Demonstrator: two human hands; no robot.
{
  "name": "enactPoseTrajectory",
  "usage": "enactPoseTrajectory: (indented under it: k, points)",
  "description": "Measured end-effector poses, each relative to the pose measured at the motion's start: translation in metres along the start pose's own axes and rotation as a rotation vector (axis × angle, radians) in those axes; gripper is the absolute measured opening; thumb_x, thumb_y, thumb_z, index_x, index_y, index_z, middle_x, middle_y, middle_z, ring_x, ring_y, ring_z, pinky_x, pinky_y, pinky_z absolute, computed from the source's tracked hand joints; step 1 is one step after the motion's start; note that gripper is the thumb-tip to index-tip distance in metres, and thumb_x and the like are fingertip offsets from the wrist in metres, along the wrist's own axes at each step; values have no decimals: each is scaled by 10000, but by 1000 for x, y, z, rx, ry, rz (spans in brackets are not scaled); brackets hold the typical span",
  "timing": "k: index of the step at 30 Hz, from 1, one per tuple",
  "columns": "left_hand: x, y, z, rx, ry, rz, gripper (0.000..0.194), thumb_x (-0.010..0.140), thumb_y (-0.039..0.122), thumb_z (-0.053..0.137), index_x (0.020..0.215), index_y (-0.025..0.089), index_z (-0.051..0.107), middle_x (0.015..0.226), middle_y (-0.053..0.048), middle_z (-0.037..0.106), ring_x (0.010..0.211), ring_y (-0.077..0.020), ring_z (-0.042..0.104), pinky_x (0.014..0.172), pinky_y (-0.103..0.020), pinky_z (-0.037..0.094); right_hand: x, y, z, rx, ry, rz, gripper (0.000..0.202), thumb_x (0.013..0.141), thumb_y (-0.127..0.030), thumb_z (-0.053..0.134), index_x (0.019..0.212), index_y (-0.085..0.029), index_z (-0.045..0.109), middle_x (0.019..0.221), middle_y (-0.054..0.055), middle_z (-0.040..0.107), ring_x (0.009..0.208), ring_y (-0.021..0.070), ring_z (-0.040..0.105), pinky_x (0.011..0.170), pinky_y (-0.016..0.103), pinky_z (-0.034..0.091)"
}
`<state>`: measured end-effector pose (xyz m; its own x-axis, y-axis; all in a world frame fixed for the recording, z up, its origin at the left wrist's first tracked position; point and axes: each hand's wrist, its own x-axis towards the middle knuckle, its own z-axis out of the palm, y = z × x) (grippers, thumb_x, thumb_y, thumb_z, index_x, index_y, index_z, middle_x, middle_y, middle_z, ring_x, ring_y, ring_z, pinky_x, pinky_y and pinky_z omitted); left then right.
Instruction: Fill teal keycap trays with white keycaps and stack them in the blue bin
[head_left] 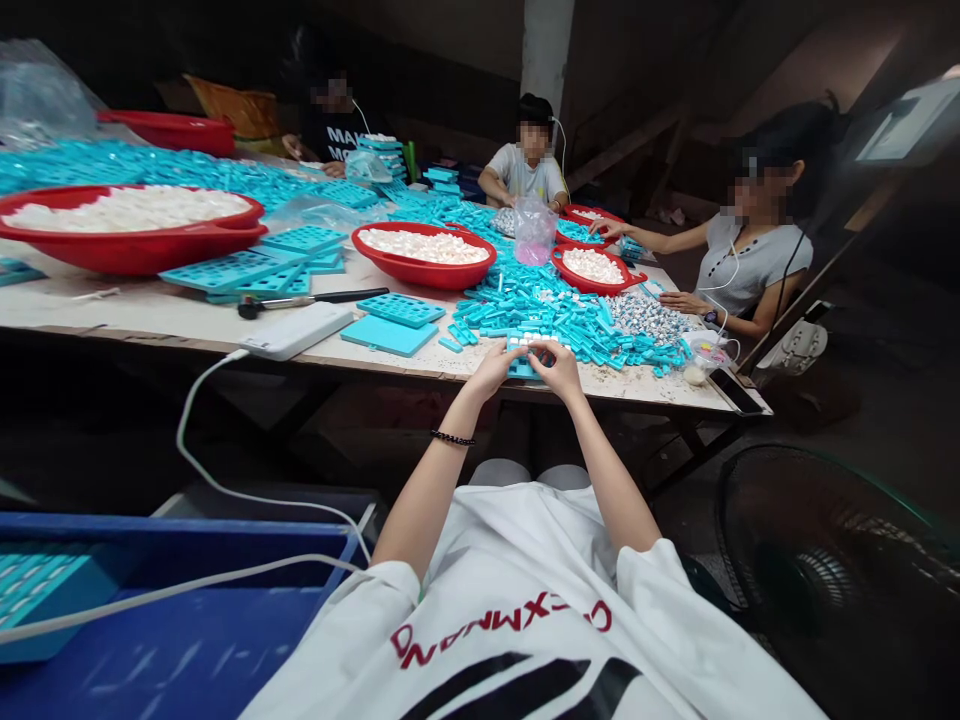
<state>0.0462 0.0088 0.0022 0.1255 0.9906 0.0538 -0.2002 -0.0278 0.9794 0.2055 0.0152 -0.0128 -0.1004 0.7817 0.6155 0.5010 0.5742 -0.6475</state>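
Note:
At the table's front edge, a small blue tray with white pieces in it [523, 369] lies between my two hands. My left hand [491, 369] grips its left side, fingers bent against it. My right hand [557, 367] is curled over the right side, thumb and fingertips close together at the white pieces; whether a piece is between them is too small to tell. Just beyond lies a heap of blue plastic parts [555, 312]. Left of my hands are a flat blue panel [390, 336] and a blue tray with holes [401, 309].
Red bowls of white pieces [424, 247] stand on the table [300, 362]. A white power bank [296, 331] with a cable lies front left, a phone [735, 391] at the right corner. Three people sit around. A blue crate [187, 640] is lower left, a fan [825, 560] lower right.

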Motion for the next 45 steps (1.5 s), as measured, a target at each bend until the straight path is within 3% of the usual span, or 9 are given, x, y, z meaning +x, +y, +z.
enactPoseTrajectory:
  k: [5,9,12,19,24,31,37,42,45]
  points:
    - [1,-1,1,-26,30,-32,464,656,409,806,1029,176,660,958,-83,750,882,-241,688,737,-323,535,33,24,-24,-116,143,127,411,974,-305,351,1133,-156,700,1017,88,721,873,190,658,779,287,526]
    - [1,-5,1,-53,38,-7,512,662,432,793,1087,186,651,1028,-90,755,971,-263,696,828,-366,545,83,51,-50,-278,115,194,326,893,-245,449,1047,-134,715,953,96,717,871,216,649,863,328,512]
    - [1,-7,-1,-63,30,19,545,673,440,787,1135,188,646,1121,-94,748,1071,-270,684,933,-386,521,118,71,-56,-405,54,231,305,856,-209,493,1041,-122,719,972,117,706,888,238,644,915,362,499]
    - [0,-11,-8,-84,-29,-32,588,722,468,776,1225,204,625,1242,-113,722,1175,-302,663,990,-421,509,164,98,-40,-655,-82,304,304,887,-160,538,1152,-140,688,1225,170,653,1168,304,595,1053,404,439]
    - [-2,-12,-7,-93,-13,-50,562,707,441,807,1191,211,637,1187,-103,733,1133,-306,675,954,-416,525,179,95,-34,-761,-163,352,297,902,-144,531,1149,-140,697,1187,168,691,1142,305,635,1010,389,479]
    - [-3,-7,-6,-107,-33,-63,541,704,442,808,1151,194,631,1158,-104,738,1101,-293,686,925,-390,528,188,92,-37,-817,-150,400,240,860,-137,572,1049,-153,719,1063,150,733,1043,319,679,938,411,524]
    - [-4,-8,-8,-158,-58,-82,622,690,435,830,1216,187,610,1159,-99,735,1103,-293,685,933,-382,519,194,98,-26,-791,-182,245,319,917,-181,491,1178,-140,669,1176,158,685,1116,314,627,997,433,482]
    - [-7,-3,-8,-171,-51,-83,632,720,456,810,1260,200,603,1214,-98,721,1137,-303,673,970,-406,514,206,103,1,-696,-333,101,318,836,-134,558,1119,-144,704,1140,135,677,1022,276,633,972,385,491]
    - [-10,-1,-8,-177,-48,-76,617,731,480,800,1252,208,611,1221,-96,719,1152,-308,665,983,-416,514,213,107,12,-662,-409,49,420,784,-125,609,1198,-138,681,1148,138,660,976,266,631,942,378,506]
